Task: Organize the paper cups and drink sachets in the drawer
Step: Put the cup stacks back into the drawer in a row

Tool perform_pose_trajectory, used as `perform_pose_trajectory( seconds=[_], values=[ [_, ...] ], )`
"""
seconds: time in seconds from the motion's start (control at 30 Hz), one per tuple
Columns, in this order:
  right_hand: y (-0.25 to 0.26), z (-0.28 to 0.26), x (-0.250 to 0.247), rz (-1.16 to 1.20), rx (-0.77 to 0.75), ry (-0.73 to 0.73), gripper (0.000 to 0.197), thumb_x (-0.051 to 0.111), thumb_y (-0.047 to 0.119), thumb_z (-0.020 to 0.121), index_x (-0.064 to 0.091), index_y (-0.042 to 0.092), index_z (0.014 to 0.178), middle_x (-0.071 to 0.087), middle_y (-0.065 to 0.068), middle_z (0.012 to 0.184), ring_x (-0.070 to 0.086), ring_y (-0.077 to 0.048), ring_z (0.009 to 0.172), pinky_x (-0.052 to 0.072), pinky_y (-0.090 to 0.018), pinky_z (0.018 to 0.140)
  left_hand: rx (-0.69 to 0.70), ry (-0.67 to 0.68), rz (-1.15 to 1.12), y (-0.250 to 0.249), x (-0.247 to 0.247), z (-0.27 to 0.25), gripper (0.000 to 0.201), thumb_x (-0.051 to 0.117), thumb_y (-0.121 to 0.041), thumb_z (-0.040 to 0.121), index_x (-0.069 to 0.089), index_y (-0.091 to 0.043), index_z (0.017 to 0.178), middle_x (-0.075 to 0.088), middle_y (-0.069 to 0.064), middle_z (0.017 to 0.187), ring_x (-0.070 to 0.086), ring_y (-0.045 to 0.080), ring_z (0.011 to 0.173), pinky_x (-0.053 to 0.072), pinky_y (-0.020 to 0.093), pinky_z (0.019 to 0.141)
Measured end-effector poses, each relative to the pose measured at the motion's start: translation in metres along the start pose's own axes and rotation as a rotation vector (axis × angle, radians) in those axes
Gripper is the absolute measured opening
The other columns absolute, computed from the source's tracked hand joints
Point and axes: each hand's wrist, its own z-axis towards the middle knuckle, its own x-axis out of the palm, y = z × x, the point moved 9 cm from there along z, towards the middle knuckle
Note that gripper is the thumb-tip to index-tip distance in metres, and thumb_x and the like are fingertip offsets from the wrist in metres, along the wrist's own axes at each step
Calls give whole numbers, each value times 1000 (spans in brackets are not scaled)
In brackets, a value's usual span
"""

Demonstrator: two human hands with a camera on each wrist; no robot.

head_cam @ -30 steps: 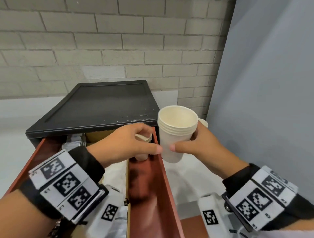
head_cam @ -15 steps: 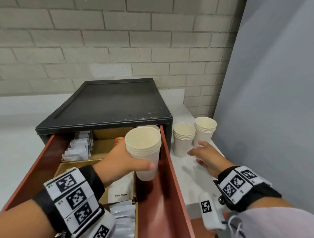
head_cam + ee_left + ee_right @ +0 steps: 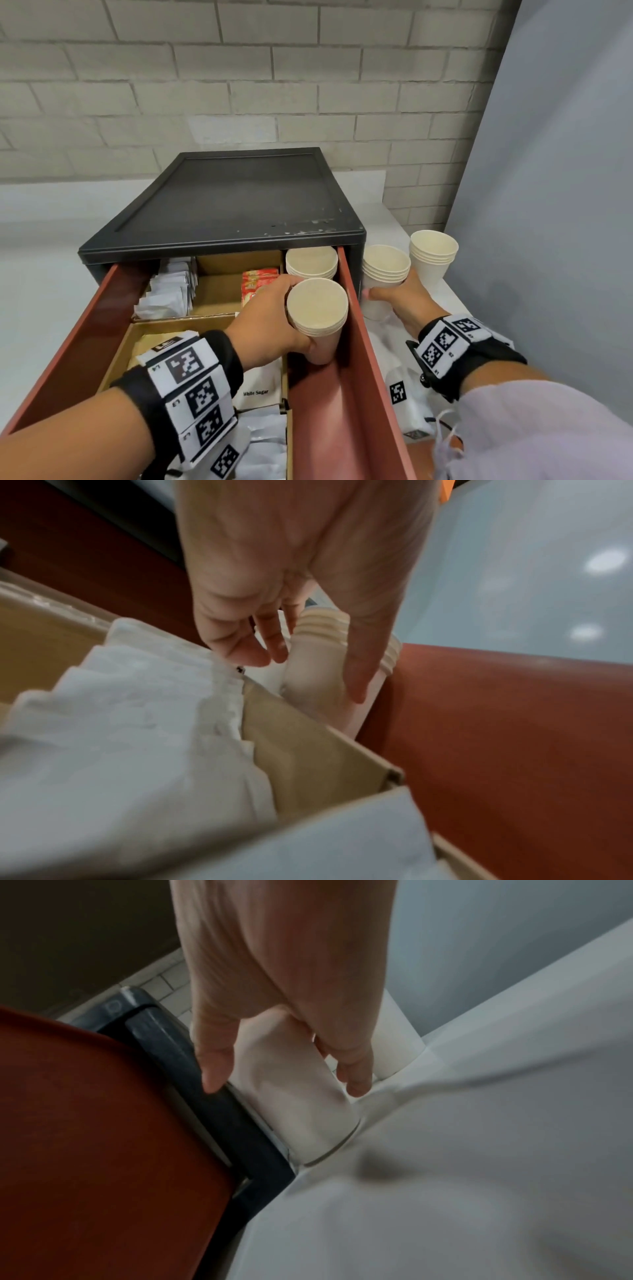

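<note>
A stack of paper cups [image 3: 317, 317] is gripped by the left hand [image 3: 269, 323], fingers and thumb curled round its side, inside the right-hand channel of the open red drawer [image 3: 356, 342], just in front of another cup stack [image 3: 311, 263] at the drawer's back. Outside the drawer's right wall, a third stack [image 3: 385, 274] on the white counter [image 3: 452, 308] is clasped by the right hand [image 3: 407, 301], a fourth stack [image 3: 433, 251] standing just beyond. Within the drawer's cardboard dividers [image 3: 219, 320], white sachets [image 3: 168, 291], red sachets [image 3: 258, 282] and a packet printed "White Sugar" [image 3: 257, 387] are held.
</note>
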Motion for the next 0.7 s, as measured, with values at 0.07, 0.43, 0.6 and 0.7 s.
perform_pose_trajectory(
  seconds=[0.07, 0.43, 0.6, 0.7],
  values=[
    [-5, 2, -1, -1, -28, 11, 95, 88, 23, 32, 54, 17, 121, 67, -4, 113, 63, -23, 106, 49, -49, 95, -1, -17, 52, 1, -2, 2, 78, 88, -9, 50, 43, -33, 109, 52, -17, 104, 50, 4, 96, 40, 13, 75],
    [41, -51, -16, -44, -134, 50, 85, 78, 18, 46, 50, 19, 126, 65, -1, 116, 60, -19, 110, 50, -38, 95, -92, 9, 160, 2, -19, -4, 69, 76, -7, 64, 47, -23, 125, 54, -6, 116, 54, 12, 105, 47, 22, 81],
    [103, -84, -19, -34, -246, 104, 89, 80, 28, 45, 49, 21, 128, 64, 0, 118, 60, -17, 111, 50, -36, 93, -16, -129, -99, -39, -46, -9, 57, 77, -17, 73, 50, -28, 122, 55, -11, 115, 54, 10, 107, 43, 22, 85],
    [140, -110, 1, -17, -323, 268, 60, 75, 11, 59, 58, 22, 116, 69, 3, 110, 65, -13, 102, 53, -26, 82, 83, 9, -330, -80, -37, -18, 67, 80, -41, 59, 52, -35, 119, 59, -15, 120, 56, 3, 109, 47, 20, 88]
  ],
)
